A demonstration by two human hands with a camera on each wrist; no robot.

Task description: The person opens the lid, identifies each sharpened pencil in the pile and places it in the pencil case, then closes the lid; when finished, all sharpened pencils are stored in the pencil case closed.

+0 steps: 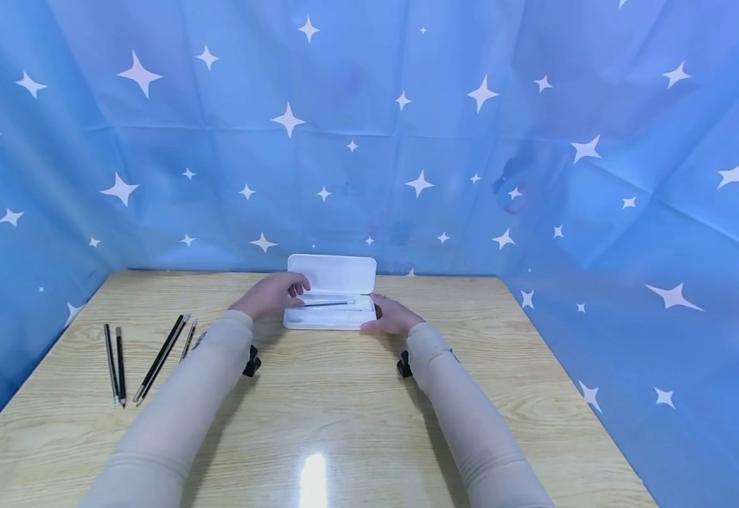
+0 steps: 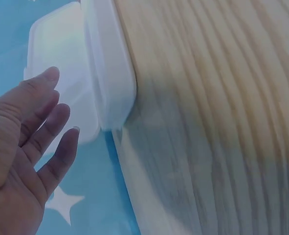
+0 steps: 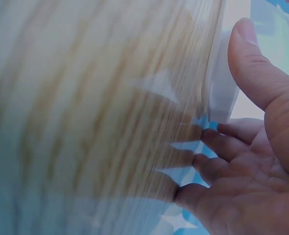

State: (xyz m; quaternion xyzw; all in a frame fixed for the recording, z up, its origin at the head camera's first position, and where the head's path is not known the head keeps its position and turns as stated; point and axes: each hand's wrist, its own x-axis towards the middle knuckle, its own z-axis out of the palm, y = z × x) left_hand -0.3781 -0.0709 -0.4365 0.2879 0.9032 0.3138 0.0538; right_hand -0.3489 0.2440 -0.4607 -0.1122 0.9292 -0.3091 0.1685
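A white pencil case (image 1: 327, 324) stands at the table's far edge with its lid (image 1: 331, 271) raised. Inside its tray lies one dark pencil (image 1: 327, 304). My left hand (image 1: 275, 291) hovers over the case's left end, fingers loosely bent and apart; in the left wrist view nothing is between them. At the opposite end my right hand (image 1: 394, 316) is placed around the corner, thumb along the front side. In the right wrist view its other fingers (image 3: 217, 142) reach down to the tabletop beside the case's end.
Several dark pencils (image 1: 163, 356) lie in loose groups on the wooden table (image 1: 344, 402) to the left, one of them partly behind the left sleeve (image 1: 185, 395). A blue star-patterned cloth (image 1: 369, 155) hangs behind the table and along its sides.
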